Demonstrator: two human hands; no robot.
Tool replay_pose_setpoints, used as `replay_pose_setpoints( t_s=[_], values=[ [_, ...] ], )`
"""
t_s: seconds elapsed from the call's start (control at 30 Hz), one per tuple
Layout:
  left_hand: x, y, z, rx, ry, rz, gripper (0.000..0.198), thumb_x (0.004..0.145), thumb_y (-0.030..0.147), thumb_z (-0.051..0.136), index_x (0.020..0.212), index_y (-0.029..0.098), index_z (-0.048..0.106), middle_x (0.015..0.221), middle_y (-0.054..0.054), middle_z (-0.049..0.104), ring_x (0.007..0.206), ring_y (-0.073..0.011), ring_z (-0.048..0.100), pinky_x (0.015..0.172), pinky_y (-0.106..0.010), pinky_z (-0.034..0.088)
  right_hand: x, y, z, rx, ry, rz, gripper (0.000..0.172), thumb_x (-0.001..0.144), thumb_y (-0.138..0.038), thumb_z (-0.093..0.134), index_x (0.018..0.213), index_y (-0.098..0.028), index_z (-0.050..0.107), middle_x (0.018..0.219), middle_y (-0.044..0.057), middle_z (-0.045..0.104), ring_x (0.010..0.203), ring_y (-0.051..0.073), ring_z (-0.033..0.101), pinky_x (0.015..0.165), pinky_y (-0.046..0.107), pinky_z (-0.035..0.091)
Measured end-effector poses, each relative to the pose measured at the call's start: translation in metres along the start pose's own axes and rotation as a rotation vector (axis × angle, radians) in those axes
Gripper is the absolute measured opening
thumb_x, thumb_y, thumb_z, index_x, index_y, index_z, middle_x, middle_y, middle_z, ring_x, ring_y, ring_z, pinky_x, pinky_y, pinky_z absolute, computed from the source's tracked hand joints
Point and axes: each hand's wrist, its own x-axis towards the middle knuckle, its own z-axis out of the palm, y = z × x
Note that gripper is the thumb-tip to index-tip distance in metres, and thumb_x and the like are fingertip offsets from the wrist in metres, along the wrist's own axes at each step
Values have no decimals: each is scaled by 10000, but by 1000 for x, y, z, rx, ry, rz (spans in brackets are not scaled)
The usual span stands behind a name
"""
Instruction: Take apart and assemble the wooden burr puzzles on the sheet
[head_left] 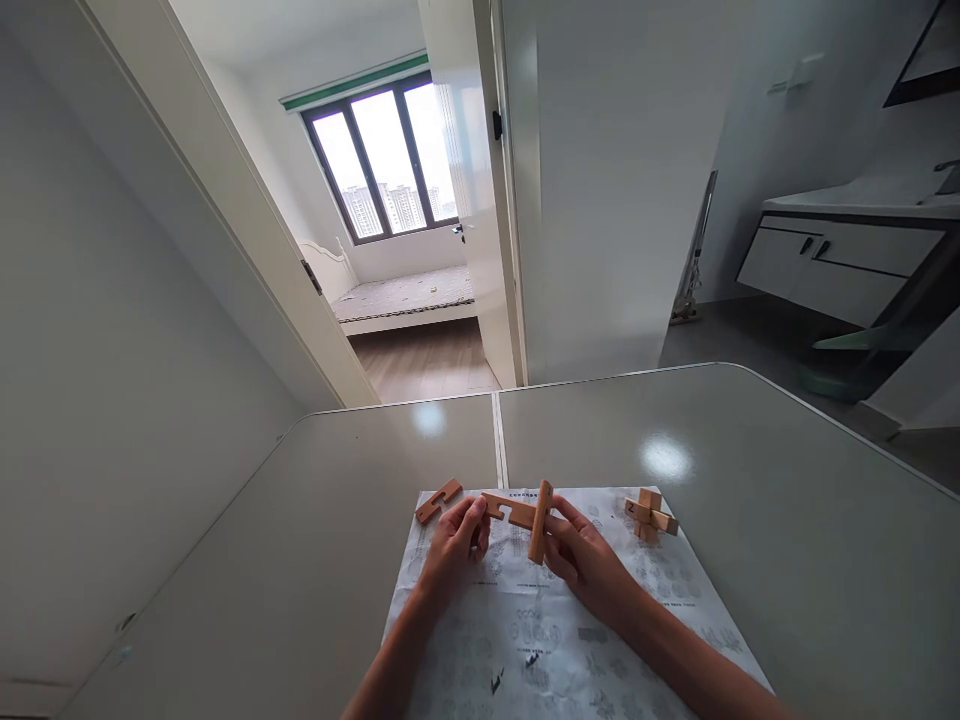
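Observation:
My left hand (456, 545) pinches the left end of a notched wooden bar (508, 509) that lies crosswise. My right hand (581, 555) grips a second wooden bar (540, 522), held upright and crossing the right end of the first. Both hands hover just above a printed instruction sheet (525, 640) on the table. A loose notched wooden piece (438, 501) lies at the sheet's far left corner. An assembled wooden cross puzzle (649, 514) sits at the sheet's far right corner.
The grey table (300, 560) has a seam down its middle and rounded far corners. Beyond it an open doorway shows a bedroom with a window (390, 160). A vanity cabinet (840, 260) stands at the right.

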Motion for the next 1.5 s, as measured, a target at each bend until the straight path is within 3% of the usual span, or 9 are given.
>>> replay_pose_setpoints(
  t_s=[0.17,0.33,0.57,0.73,1.03,1.23,1.33,1.5],
  values=[
    [2,-4,-2,-16,4,-8,420,929,558,604,668,237,532,544,33,444,457,-128,330,470,-260,258,3,3,-2,11,19,-9,382,811,-471,833,1001,-238,597,483,-136,380,434,59,179,440,201,164],
    [5,-8,-7,-34,5,-8,461,936,573,583,631,240,494,545,30,452,453,-128,346,469,-265,265,5,2,-2,34,28,-9,427,737,-475,885,939,-224,604,686,-49,597,448,49,271,410,192,158],
    [5,-10,-8,-68,30,7,431,938,554,588,660,235,501,539,39,463,457,-115,356,473,-253,277,3,4,-2,-48,-27,0,447,802,-499,827,1079,-194,654,750,-12,646,437,57,361,405,210,256],
    [4,-5,-6,-138,77,-44,432,918,544,604,654,233,462,516,62,418,454,-100,328,469,-236,264,4,3,-1,-53,-97,-30,336,860,-479,791,964,-199,639,807,6,690,427,56,432,413,212,305],
    [4,-2,-5,-219,66,-68,472,905,546,633,625,212,454,496,68,421,450,-78,327,463,-218,267,7,6,-2,-91,-111,2,440,839,-587,787,980,-197,638,871,65,747,422,78,508,393,218,356],
    [5,-5,-7,-303,86,-70,382,857,517,718,753,174,585,599,47,518,475,-65,419,449,-190,300,7,5,-4,-45,-131,14,408,852,-559,793,967,-190,661,836,52,727,446,68,475,404,209,323],
    [5,-6,-9,-294,32,-80,411,859,541,677,870,130,685,626,-8,600,504,-97,498,433,-198,317,5,2,-3,-41,-136,22,389,865,-550,785,947,-186,674,821,47,714,458,66,471,421,215,327],
    [5,-6,-11,-239,21,-124,472,876,552,601,875,99,737,551,-4,577,409,-66,384,393,-196,256,4,-1,-2,-56,-156,17,344,874,-495,796,960,-187,667,830,25,685,473,61,472,436,210,330]
  ],
)
